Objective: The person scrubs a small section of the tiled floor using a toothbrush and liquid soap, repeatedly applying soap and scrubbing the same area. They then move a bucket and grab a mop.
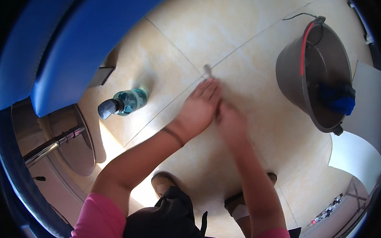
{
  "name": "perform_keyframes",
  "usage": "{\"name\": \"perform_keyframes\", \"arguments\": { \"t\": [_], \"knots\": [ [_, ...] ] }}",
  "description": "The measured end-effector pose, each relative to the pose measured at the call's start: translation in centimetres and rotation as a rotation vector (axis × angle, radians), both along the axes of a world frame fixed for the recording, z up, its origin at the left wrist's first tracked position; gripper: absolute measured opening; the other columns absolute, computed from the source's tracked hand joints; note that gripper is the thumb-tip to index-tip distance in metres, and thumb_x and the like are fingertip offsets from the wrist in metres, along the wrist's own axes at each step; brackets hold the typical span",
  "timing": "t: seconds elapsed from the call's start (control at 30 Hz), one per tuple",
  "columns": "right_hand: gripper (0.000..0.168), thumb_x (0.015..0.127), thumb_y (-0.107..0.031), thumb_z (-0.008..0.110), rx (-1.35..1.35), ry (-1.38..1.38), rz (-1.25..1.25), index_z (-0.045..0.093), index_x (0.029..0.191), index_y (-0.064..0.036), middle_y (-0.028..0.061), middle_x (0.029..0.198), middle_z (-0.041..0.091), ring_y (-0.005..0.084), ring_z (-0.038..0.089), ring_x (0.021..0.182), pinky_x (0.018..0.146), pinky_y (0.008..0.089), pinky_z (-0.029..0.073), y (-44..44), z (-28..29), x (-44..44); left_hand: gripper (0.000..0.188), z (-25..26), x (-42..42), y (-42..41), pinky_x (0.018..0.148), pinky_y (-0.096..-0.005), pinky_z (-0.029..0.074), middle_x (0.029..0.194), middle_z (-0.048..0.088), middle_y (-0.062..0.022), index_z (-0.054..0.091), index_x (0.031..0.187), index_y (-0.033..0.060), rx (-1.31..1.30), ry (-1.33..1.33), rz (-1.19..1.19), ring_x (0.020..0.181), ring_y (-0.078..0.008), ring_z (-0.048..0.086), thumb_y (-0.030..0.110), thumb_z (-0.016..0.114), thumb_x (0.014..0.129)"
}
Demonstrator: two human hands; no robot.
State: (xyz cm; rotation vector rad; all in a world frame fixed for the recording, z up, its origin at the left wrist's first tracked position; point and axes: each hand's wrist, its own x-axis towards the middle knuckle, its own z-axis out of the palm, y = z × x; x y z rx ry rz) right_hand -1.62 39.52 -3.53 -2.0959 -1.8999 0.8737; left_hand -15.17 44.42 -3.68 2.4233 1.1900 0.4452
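My left hand (pixel 200 110) lies over the tiled floor (pixel 247 21) with its fingers straight and close together, a dark band around the wrist. Against its inner side is my right hand (pixel 233 123), blurred by motion, its fingers partly curled and turned from view. A small greyish-brown thing (pixel 207 69), also blurred, shows just past the left fingertips. Whether either hand grips it cannot be told. To the left of the hands is a clear bottle (pixel 134 100) of teal liquid with a dark top.
A grey-brown bucket (pixel 289 74) with a red handle grip is at the right, a blue cloth (pixel 341 102) at its rim. Blue padded seating (pixel 84 42) and a round metal base (pixel 76 148) border the left. White curved panels (pixel 356 153) stand at far right.
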Motion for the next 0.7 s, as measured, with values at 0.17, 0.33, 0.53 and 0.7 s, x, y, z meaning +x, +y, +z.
{"name": "perform_keyframes", "arguments": {
  "t": [0.17, 0.33, 0.53, 0.7],
  "knots": [
    [0.024, 0.086, -0.013, 0.054, -0.059, -0.067, 0.129, 0.062, 0.109, -0.012, 0.0128, 0.077, 0.064, 0.0344, 0.064, 0.069, 0.061, 0.0469, 0.051, -3.8, 0.9, -3.3, 0.048, 0.9, -3.9, -4.5, 0.108, -0.0408, 0.037, 0.135, 0.05, -0.0212, 0.051, 0.127, -0.0048, -0.083, 0.084, 0.002, 0.126, -0.035, 0.048, -0.001, 0.053, 0.08],
    [0.025, 0.086, -0.013, 0.055, 0.127, -0.103, 0.051, 0.062, 0.11, -0.012, 0.0127, 0.08, 0.063, 0.0329, 0.064, 0.071, 0.062, 0.0457, 0.052, -0.6, 0.9, 0.0, 0.046, 0.5, -0.8, -0.6, 0.108, -0.0411, 0.038, 0.135, 0.05, -0.0218, 0.051, 0.127, -0.005, -0.012, -0.013, -0.019, 0.127, -0.0352, 0.048, 0.001, 0.053, 0.082],
    [0.02, 0.085, -0.013, 0.056, 0.015, -0.058, 0.043, 0.06, 0.104, -0.012, 0.0114, 0.081, 0.063, 0.0326, 0.064, 0.071, 0.062, 0.0459, 0.051, -1.2, 0.4, 0.0, 0.047, 0.3, -0.3, -1.7, 0.108, -0.0419, 0.038, 0.134, 0.051, -0.0218, 0.05, 0.128, -0.0047, -0.066, -0.078, 0.044, 0.127, -0.0354, 0.047, 0.0, 0.054, 0.081],
    [0.007, 0.083, -0.012, 0.058, -0.047, -0.116, 0.121, 0.059, 0.09, -0.011, 0.0105, 0.077, 0.061, 0.0331, 0.062, 0.069, 0.059, 0.0461, 0.05, -4.2, 1.8, -2.9, 0.052, 0.5, -3.8, -5.4, 0.108, -0.0447, 0.037, 0.136, 0.049, -0.0225, 0.047, 0.13, -0.0058, -0.087, -0.01, 0.016, 0.128, -0.0366, 0.046, -0.002, 0.053, 0.079]
  ]
}}
